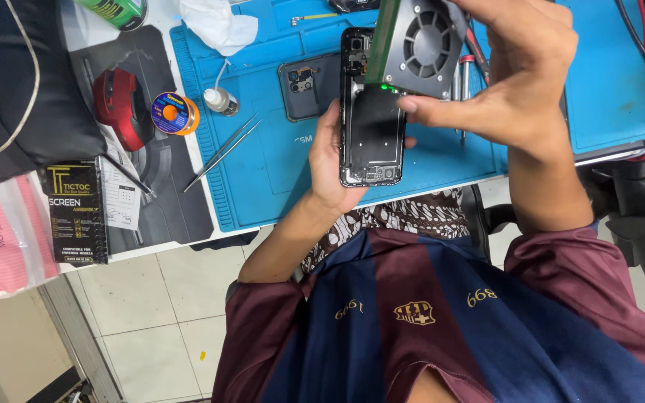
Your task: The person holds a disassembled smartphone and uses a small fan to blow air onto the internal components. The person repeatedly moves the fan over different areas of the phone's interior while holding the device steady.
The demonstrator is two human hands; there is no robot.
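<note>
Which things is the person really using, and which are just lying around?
In use:
- opened phone in left hand
- grey fan unit in right hand

Lying about:
- tweezers
- solder spool
- small white bottle
- phone back cover

Both hands raised, left hand (330, 160) cupped, right hand (513, 71) gripping.

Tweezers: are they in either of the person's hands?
No, the tweezers lie on the blue mat, left of the left hand holding the opened phone.
</note>
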